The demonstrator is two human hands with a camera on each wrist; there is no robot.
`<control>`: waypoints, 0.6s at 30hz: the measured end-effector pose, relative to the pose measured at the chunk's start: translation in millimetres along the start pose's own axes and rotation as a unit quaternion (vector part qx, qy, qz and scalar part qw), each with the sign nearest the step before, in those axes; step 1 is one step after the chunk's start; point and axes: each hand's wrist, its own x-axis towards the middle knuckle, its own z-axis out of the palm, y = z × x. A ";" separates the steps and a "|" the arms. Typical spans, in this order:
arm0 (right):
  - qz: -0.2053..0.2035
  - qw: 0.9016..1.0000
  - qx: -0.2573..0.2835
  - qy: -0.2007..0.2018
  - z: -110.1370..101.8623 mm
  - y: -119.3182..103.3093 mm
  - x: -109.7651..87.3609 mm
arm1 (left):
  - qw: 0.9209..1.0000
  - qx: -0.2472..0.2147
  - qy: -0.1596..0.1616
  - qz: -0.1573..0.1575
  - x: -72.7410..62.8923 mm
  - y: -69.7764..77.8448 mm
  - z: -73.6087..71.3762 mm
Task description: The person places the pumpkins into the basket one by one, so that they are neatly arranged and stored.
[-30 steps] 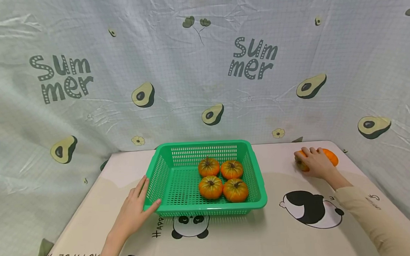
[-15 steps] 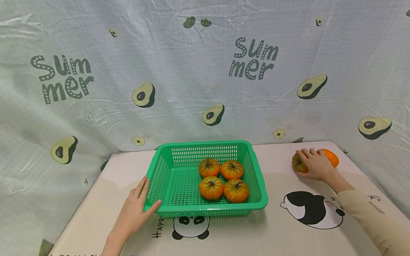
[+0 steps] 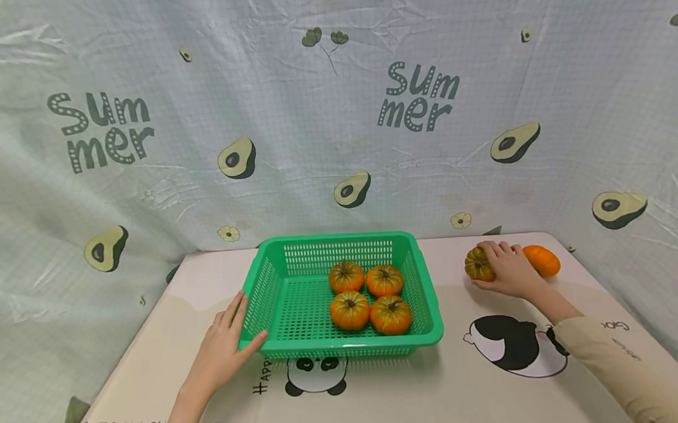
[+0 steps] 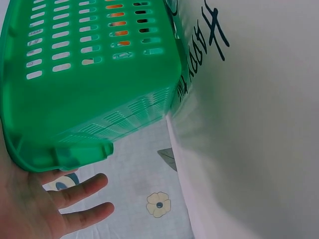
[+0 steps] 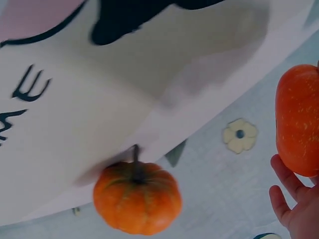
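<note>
On a clock face laid over the tabletop, centred on a green basket and with 6 o'clock nearest the person, a printed panda is seen at 6, partly covered by the basket. At 8 o'clock the basket's corner is touched by the left hand, its fingers straight and spread, its thumb laid over the rim; how firmly it is pressed cannot be told. Inside, four orange pumpkins are gathered toward 3 o'clock, and slotted floor is seen toward 9. Outside, at 3, a greenish-orange pumpkin is held by the right hand, fingers curled over it and thumb on its near side; whether it is fully raised cannot be told. Just beyond, also at 3, a loose orange pumpkin is placed near the right table edge. The held pumpkin could be dropped if its rounded side is gripped too lightly; the loose one could be knocked over the edge by an outward swing of the hand; the basket could be tilted by pressure on its corner. Toward 6, wide room for moving is offered; a narrower stretch is left between basket and held pumpkin. At 12, the far edge is closely backed by a printed curtain.
</note>
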 end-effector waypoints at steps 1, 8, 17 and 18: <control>0.000 1.000 0.003 -0.001 -2.1 -3.5 1.7 | 1.000 0.003 0.000 0.001 0.2 0.1 -0.3; -0.009 1.000 0.009 0.023 -15.2 -24.3 10.1 | 1.000 0.024 -0.002 0.001 0.4 1.6 -1.7; -0.049 0.996 0.028 0.067 -36.8 -48.9 27.9 | 0.998 0.061 -0.017 0.009 2.5 1.7 -8.8; -0.054 0.996 0.032 0.070 -39.1 -52.3 30.1 | 0.998 0.064 -0.018 0.011 3.1 1.9 -9.4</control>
